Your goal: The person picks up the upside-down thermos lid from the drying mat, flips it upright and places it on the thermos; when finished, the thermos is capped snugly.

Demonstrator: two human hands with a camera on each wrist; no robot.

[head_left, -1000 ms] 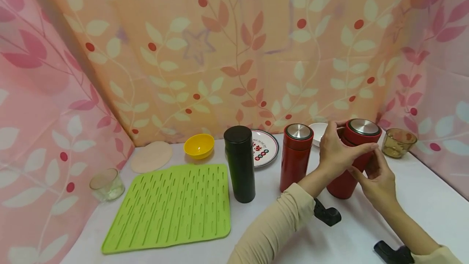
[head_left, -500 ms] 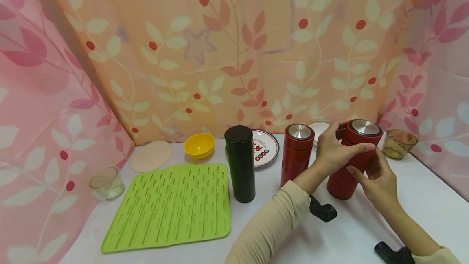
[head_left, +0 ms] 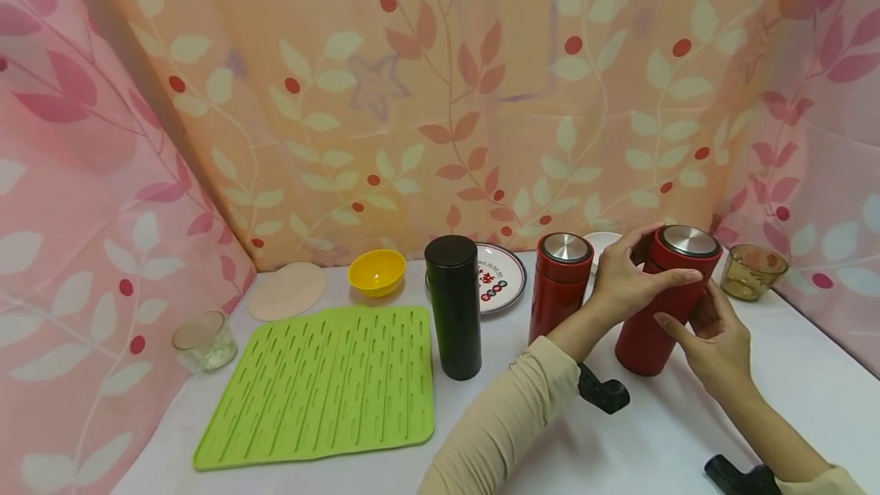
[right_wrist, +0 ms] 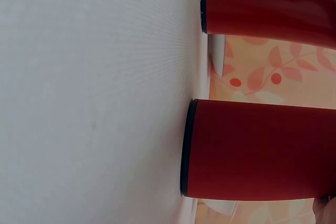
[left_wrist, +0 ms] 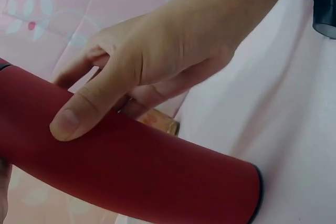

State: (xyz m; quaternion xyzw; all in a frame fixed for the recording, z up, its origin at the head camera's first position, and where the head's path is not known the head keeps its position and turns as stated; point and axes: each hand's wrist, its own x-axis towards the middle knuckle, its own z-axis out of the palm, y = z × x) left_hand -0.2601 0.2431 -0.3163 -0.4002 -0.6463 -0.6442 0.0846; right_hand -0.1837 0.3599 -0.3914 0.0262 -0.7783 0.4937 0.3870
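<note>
Now, L to R: green mat [head_left: 323,388], black flask [head_left: 454,308], red flask [head_left: 560,281] standing on bench [head_left: 660,441]. Left hand [head_left: 629,281] is gripping tilted red flask w/ steel lid [head_left: 663,296] at right-rear; right hand [head_left: 715,338] fingers are curling round its body.

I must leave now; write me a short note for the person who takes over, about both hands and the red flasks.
Left hand: grips the upper part of the right red flask, thumb across its front.
Right hand: fingers on the same flask's right side, lower down.
That flask stands on the white table, leaning slightly, steel-topped lid on.
The second red flask and black flask stand untouched to its left.
Done: flask grasped. Left: lid not yet off.
</note>
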